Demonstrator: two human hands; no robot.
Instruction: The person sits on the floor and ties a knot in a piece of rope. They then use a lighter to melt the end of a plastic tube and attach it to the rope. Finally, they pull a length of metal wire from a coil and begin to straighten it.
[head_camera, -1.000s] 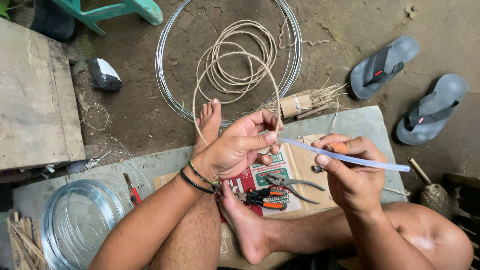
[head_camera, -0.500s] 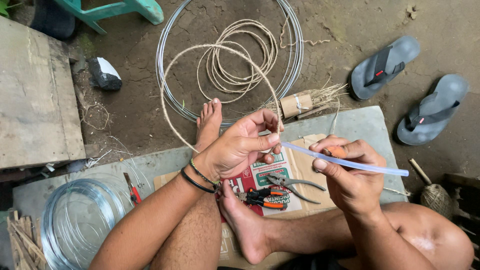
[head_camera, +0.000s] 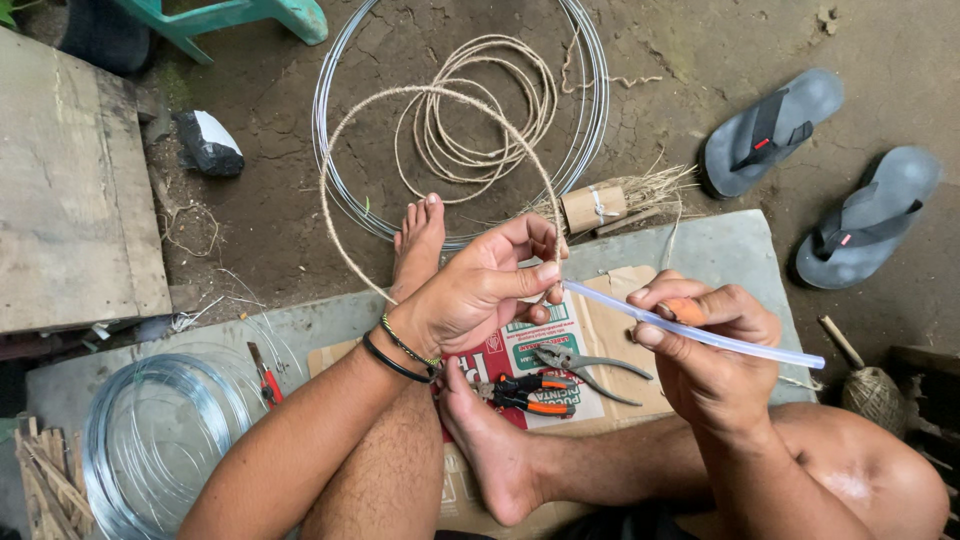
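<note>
My left hand (head_camera: 485, 290) pinches a wire ring wrapped in tan twine (head_camera: 340, 150), held up over the ground, right where the tip of a clear glue stick (head_camera: 745, 345) meets it. My right hand (head_camera: 705, 345) grips that clear stick together with a small orange object (head_camera: 683, 311), which is mostly hidden by the fingers. Below the hands, pliers with grey handles (head_camera: 580, 365) and pliers with orange and black handles (head_camera: 525, 395) lie on a flattened cardboard box (head_camera: 605, 335). My bare feet rest near them.
A coil of bare wire (head_camera: 590, 110) and loose twine loops (head_camera: 480, 130) lie on the dirt. Two grey sandals (head_camera: 765, 130) are at the right, a straw bundle (head_camera: 620, 200) beside the mat, a second wire coil (head_camera: 150, 440) lower left, a wooden board (head_camera: 70, 190) left.
The twine-wrapped ring has swung up and to the left, and it looks wider. Both hands have stayed almost in place, still meeting at the stick's tip.
</note>
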